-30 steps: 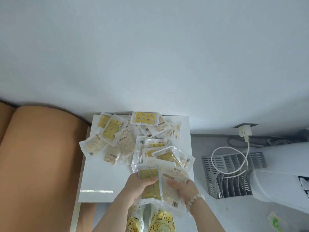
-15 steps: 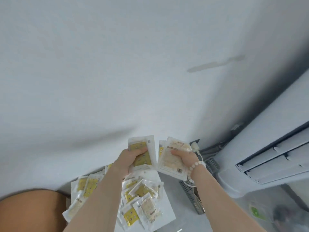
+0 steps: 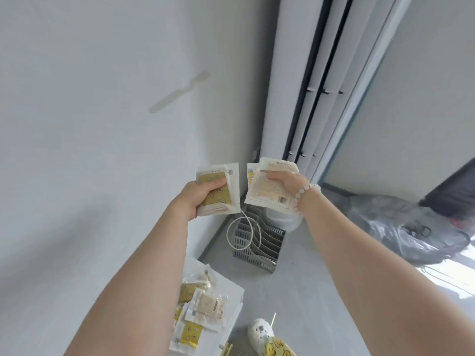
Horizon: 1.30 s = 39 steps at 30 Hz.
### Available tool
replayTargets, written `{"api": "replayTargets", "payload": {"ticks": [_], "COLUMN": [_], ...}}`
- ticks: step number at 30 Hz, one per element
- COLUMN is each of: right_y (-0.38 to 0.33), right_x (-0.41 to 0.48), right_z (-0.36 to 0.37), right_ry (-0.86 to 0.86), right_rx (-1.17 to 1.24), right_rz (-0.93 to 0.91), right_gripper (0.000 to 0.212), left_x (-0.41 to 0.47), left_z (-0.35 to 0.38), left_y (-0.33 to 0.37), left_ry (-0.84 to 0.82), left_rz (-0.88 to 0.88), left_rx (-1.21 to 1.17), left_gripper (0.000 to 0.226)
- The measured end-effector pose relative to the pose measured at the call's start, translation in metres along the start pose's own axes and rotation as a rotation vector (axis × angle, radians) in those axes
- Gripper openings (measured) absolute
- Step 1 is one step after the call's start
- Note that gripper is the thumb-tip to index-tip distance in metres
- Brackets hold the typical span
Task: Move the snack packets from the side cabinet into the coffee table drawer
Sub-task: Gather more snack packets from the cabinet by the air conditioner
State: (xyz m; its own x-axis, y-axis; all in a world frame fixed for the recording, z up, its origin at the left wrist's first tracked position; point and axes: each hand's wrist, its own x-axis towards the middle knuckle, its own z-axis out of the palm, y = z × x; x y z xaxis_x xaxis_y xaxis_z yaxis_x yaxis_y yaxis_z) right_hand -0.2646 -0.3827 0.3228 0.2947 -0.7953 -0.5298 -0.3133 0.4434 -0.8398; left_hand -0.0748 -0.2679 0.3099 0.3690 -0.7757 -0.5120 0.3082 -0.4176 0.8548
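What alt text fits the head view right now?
Two bare hands held up before a white wall each grip a stack of snack packets: the left hand holds yellow-fronted packets, the right hand pale printed packets. Below, loose packets lie on the white cabinet top; a grey slotted rack with a white cable sits on the floor beyond.

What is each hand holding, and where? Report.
Left hand grips yellow-and-white plastic snack packets by their left side; right hand grips pale beige printed packets by their right side.
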Motion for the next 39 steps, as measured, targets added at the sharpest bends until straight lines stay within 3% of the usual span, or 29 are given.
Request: {"api": "replayTargets", "payload": {"ticks": [5, 10, 19, 24, 26, 33, 36, 39], "right_y": [0.03, 0.067, 0.176, 0.261, 0.298, 0.412, 0.454, 0.495], "right_x": [-0.041, -0.095, -0.26, -0.365, -0.412, -0.565, -0.626, -0.68], "right_z": [-0.087, -0.191, -0.364, -0.435, -0.458, -0.489, -0.482, -0.467], "right_ry": [0.223, 0.483, 0.905, 1.115, 1.173, 1.44, 1.582, 1.731], "right_rx": [0.15, 0.297, 0.63, 0.771, 0.793, 0.936, 1.017, 1.097], "right_rz": [0.037, 0.036, 0.014, 0.021, 0.027, 0.035, 0.08, 0.137], "right_gripper": [0.037, 0.061, 0.033, 0.058, 0.063, 0.032, 0.008, 0.018], "left_x": [0.001, -0.019, -0.132, -0.232, -0.278, -0.433, -0.503, -0.563], "left_z": [0.092, 0.215, 0.452, 0.565, 0.603, 0.691, 0.713, 0.724], "left_y": [0.005, 0.005, -0.055, -0.128, -0.16, -0.276, -0.322, -0.37], "left_ry": [-0.236, -0.528, -0.968, -1.176, -1.23, -1.486, -1.617, -1.746], "left_rz": [-0.013, -0.001, -0.014, -0.01, -0.012, 0.022, 0.033, 0.052], "left_rx": [0.12, 0.275, 0.53, 0.636, 0.713, 1.001, 1.092, 1.178], "left_gripper": [0.017, 0.015, 0.02, 0.031, 0.027, 0.029, 0.026, 0.038]}}
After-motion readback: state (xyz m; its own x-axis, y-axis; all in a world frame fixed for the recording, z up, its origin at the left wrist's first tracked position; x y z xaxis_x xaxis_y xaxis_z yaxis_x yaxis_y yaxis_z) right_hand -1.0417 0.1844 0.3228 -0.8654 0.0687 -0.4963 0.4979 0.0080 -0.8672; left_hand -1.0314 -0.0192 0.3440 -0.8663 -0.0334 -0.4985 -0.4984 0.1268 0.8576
